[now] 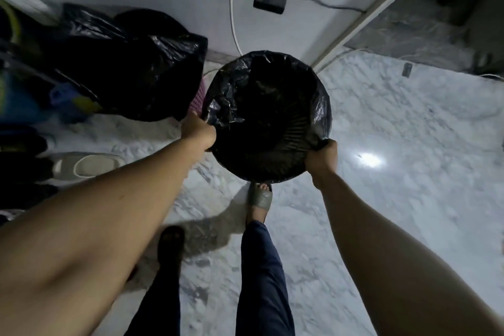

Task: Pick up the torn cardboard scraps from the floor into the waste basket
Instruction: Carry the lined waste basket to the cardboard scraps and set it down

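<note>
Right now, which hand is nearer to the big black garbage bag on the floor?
Left. The left hand holds the waste basket rim beside the black garbage bag; the right hand holds the opposite rim, farther away.

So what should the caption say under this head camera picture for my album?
Both hands, left and right, grip the black-lined waste basket.

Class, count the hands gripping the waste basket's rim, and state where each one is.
2. The left hand grips the waste basket at its left rim; the right hand grips the lower-right rim.
</note>
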Demonstrator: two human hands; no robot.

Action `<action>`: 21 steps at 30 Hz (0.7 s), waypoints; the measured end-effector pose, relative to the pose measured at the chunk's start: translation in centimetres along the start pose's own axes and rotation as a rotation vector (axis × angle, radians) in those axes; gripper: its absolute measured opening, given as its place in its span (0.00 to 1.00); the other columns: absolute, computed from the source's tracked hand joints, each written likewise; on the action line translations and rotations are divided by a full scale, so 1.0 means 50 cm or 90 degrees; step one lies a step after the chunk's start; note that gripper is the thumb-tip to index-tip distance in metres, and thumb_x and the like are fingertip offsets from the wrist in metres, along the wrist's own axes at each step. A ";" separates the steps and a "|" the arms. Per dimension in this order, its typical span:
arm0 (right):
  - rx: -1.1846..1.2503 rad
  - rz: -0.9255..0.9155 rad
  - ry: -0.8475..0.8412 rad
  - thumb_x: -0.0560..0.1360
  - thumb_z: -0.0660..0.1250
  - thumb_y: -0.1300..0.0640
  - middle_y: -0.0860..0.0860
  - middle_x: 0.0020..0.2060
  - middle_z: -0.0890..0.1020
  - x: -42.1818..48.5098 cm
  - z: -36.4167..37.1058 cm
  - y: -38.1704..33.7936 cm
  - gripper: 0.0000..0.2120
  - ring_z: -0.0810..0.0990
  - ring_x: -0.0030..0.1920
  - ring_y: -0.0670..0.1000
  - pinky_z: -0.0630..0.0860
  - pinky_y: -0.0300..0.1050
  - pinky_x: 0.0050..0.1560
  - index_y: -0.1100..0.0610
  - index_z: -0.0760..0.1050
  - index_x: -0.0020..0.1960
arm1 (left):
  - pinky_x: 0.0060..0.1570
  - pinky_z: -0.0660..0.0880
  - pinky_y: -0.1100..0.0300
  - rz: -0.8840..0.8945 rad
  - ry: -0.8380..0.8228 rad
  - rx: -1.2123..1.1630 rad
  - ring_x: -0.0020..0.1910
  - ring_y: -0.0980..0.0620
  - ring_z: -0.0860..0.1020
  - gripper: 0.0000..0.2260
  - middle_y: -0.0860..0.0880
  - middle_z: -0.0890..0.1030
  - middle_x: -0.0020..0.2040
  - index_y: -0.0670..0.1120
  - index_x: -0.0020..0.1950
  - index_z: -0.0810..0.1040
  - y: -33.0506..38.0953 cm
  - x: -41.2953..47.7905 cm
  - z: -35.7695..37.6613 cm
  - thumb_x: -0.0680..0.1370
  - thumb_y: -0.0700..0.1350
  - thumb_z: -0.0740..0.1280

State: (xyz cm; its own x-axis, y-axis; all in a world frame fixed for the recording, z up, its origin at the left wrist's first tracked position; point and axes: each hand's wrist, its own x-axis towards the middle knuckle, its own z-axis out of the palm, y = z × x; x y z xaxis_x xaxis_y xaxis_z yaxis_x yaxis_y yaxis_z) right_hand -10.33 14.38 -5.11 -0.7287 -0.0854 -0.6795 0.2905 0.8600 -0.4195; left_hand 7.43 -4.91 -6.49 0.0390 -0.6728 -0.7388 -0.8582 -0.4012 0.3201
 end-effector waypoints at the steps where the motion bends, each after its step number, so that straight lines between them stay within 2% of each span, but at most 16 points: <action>1: 0.019 -0.004 0.008 0.70 0.62 0.61 0.55 0.50 0.79 -0.069 -0.017 0.004 0.19 0.77 0.45 0.58 0.70 0.46 0.36 0.59 0.68 0.61 | 0.58 0.77 0.50 0.021 -0.010 -0.020 0.60 0.41 0.76 0.20 0.43 0.74 0.66 0.44 0.69 0.69 -0.012 -0.040 -0.051 0.77 0.37 0.63; 2: 0.008 -0.014 0.004 0.71 0.62 0.62 0.55 0.50 0.78 -0.065 -0.012 0.004 0.20 0.77 0.47 0.58 0.70 0.46 0.37 0.60 0.68 0.62 | 0.54 0.79 0.49 0.007 -0.003 -0.049 0.57 0.41 0.78 0.18 0.44 0.76 0.63 0.45 0.66 0.70 -0.011 -0.037 -0.058 0.76 0.37 0.64; 4: 0.063 -0.020 0.043 0.72 0.62 0.63 0.55 0.51 0.77 -0.231 -0.055 0.022 0.19 0.76 0.49 0.58 0.70 0.46 0.41 0.60 0.67 0.63 | 0.43 0.81 0.50 0.079 -0.029 -0.048 0.51 0.43 0.78 0.15 0.45 0.77 0.57 0.45 0.62 0.71 -0.039 -0.149 -0.161 0.76 0.37 0.64; 5: 0.060 -0.026 0.049 0.73 0.61 0.63 0.55 0.52 0.77 -0.230 -0.049 0.018 0.18 0.75 0.49 0.57 0.70 0.47 0.42 0.60 0.67 0.63 | 0.41 0.81 0.50 0.076 -0.015 -0.066 0.50 0.44 0.78 0.14 0.46 0.77 0.55 0.46 0.61 0.72 -0.034 -0.147 -0.167 0.76 0.37 0.64; 7: 0.107 -0.032 0.083 0.74 0.61 0.63 0.54 0.51 0.76 -0.394 -0.087 0.044 0.17 0.75 0.50 0.57 0.71 0.48 0.45 0.61 0.67 0.62 | 0.47 0.81 0.47 0.134 -0.021 -0.079 0.49 0.44 0.78 0.13 0.46 0.79 0.54 0.47 0.59 0.73 -0.068 -0.261 -0.258 0.75 0.38 0.65; 9: 0.134 -0.042 0.098 0.73 0.61 0.63 0.53 0.50 0.77 -0.476 -0.097 0.062 0.17 0.76 0.50 0.57 0.73 0.48 0.46 0.61 0.68 0.62 | 0.51 0.81 0.46 0.151 -0.012 -0.096 0.49 0.44 0.78 0.13 0.47 0.78 0.53 0.48 0.58 0.74 -0.090 -0.312 -0.297 0.75 0.38 0.65; 12: 0.198 -0.036 0.118 0.71 0.62 0.60 0.53 0.50 0.80 -0.603 -0.125 0.108 0.18 0.79 0.50 0.57 0.76 0.49 0.45 0.57 0.70 0.61 | 0.49 0.81 0.44 0.172 -0.039 -0.078 0.50 0.43 0.79 0.15 0.46 0.79 0.54 0.48 0.60 0.74 -0.126 -0.400 -0.349 0.75 0.37 0.64; 16: 0.261 -0.008 0.159 0.72 0.59 0.63 0.54 0.50 0.78 -0.732 -0.174 0.186 0.20 0.78 0.49 0.56 0.76 0.48 0.45 0.57 0.68 0.64 | 0.49 0.81 0.46 0.228 -0.068 -0.069 0.50 0.43 0.78 0.13 0.44 0.78 0.53 0.47 0.59 0.73 -0.146 -0.518 -0.369 0.76 0.36 0.62; 18: 0.290 0.021 0.179 0.72 0.59 0.64 0.53 0.49 0.77 -0.772 -0.202 0.242 0.21 0.78 0.50 0.57 0.79 0.52 0.49 0.57 0.68 0.65 | 0.44 0.80 0.51 0.259 -0.100 -0.041 0.47 0.44 0.78 0.12 0.44 0.78 0.52 0.46 0.58 0.73 -0.149 -0.576 -0.355 0.76 0.36 0.61; 21: 0.350 0.058 0.216 0.71 0.60 0.63 0.52 0.49 0.78 -0.808 -0.248 0.333 0.22 0.79 0.51 0.57 0.81 0.59 0.53 0.56 0.68 0.65 | 0.44 0.82 0.45 0.301 -0.151 -0.005 0.46 0.43 0.78 0.11 0.45 0.77 0.51 0.49 0.55 0.72 -0.152 -0.656 -0.312 0.76 0.38 0.61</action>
State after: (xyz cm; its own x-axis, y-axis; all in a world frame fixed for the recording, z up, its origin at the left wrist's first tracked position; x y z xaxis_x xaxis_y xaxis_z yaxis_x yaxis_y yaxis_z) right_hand 16.25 38.37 22.82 -0.8153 0.2170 -0.5369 0.5698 0.4657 -0.6770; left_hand 20.65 10.49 24.56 -0.4686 -0.6224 -0.6269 -0.7507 -0.0936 0.6540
